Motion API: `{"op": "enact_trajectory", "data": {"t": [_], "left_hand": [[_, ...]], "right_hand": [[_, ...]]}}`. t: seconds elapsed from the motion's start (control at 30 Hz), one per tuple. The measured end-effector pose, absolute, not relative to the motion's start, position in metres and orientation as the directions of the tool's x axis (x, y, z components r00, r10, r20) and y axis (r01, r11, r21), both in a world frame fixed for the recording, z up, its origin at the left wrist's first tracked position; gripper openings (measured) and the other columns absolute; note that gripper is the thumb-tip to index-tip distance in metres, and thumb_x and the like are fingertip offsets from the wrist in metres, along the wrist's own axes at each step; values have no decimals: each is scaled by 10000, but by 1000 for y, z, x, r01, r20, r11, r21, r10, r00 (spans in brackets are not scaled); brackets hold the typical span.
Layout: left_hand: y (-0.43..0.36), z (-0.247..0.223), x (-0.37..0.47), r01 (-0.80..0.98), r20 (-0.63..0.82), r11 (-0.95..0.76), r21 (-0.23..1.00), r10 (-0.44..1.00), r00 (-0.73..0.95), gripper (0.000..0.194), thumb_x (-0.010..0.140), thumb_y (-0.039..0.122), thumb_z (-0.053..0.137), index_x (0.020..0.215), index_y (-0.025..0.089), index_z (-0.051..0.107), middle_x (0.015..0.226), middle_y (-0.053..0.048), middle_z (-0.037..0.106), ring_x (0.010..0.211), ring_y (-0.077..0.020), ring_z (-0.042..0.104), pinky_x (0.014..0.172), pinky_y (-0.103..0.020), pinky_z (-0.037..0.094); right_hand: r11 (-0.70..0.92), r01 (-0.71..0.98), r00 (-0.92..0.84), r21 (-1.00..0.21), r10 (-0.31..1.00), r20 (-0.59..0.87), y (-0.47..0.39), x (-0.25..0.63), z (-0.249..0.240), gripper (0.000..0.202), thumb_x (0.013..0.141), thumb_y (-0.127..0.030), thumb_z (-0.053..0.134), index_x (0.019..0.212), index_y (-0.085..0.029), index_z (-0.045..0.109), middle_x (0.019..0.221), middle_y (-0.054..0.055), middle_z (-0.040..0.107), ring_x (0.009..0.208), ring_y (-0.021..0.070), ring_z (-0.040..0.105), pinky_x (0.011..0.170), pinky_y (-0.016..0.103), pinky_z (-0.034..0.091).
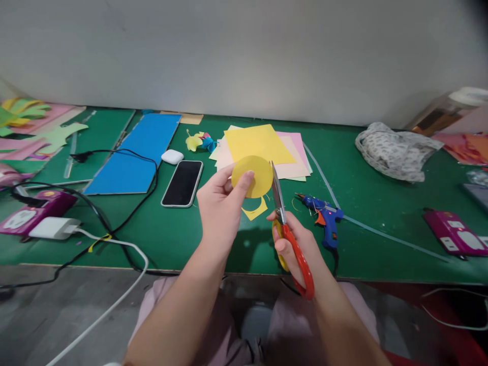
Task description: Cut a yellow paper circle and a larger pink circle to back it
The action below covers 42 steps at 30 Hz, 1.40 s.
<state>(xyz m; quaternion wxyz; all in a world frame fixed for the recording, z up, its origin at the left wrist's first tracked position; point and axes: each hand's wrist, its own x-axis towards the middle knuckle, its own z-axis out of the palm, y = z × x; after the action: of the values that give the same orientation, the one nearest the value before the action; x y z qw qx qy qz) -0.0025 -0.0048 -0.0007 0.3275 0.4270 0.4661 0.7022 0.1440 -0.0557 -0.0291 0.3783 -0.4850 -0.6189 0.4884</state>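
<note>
A round yellow paper disc [259, 173] is pinched between the thumb and fingers of my left hand [223, 203]. My right hand [301, 239] grips a pair of scissors [299, 262] with one red and one yellow handle loop. Their blades point up and away from me, close along the disc's right edge. Below the disc, a yellow paper offcut [257, 209] with a curved cut lies on the table. Behind it rests a stack of coloured paper, with a yellow sheet [263, 137] on top.
A blue glue gun [324, 216] lies right of the scissors, near a clear glue stick strip [396, 236]. To the left are a phone [183, 184], a white earbud case [172, 156], a blue board [133, 155] and a purple power strip [49, 208] with cables. A patterned bag [394, 152] sits at right.
</note>
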Motion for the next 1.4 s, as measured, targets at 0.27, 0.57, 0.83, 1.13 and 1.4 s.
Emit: {"op": "enact_trajectory", "data": {"t": [0.27,0.57,0.83,1.13,1.4], "left_hand": [[-4,1,-6,-33,312,-361,932,846,-431,233,743,352,757,937,224,749,739,16,712,637,-98,635,615,-186,547],[0,0,-8,-61,326,-393,917,831,-451,206,728,300,776,919,225,756,722,30,728,622,-92,673,584,-161,563],[0,1,-11,-55,330,-396,917,828,-454,223,721,305,782,928,226,753,723,27,737,631,-97,684,592,-162,569],[1,2,-14,-56,345,-413,909,820,-457,223,717,310,789,924,236,754,704,31,730,612,-82,672,583,-147,560],[1,1,-15,-50,327,-403,914,804,-497,254,713,327,788,939,218,750,649,35,690,600,-87,657,571,-158,556]], "right_hand": [[55,233,-254,-971,967,-7,-57,145,-31,658,711,-819,484,1023,-241,528,659,-40,417,549,120,312,460,222,294],[43,276,-256,-960,966,-30,-56,144,-27,719,680,-851,464,1020,-221,529,664,-33,430,555,122,320,463,224,298],[37,268,-263,-963,964,-36,-57,143,-28,716,665,-848,488,997,-215,535,627,-45,411,535,115,304,458,226,274],[41,259,-268,-965,963,-31,-56,144,-34,695,672,-833,503,1005,-225,551,652,-46,411,553,114,300,500,237,286],[49,315,-259,-948,965,-37,-57,144,-31,687,681,-833,498,998,-227,557,642,-45,412,537,113,298,480,234,287]]}}
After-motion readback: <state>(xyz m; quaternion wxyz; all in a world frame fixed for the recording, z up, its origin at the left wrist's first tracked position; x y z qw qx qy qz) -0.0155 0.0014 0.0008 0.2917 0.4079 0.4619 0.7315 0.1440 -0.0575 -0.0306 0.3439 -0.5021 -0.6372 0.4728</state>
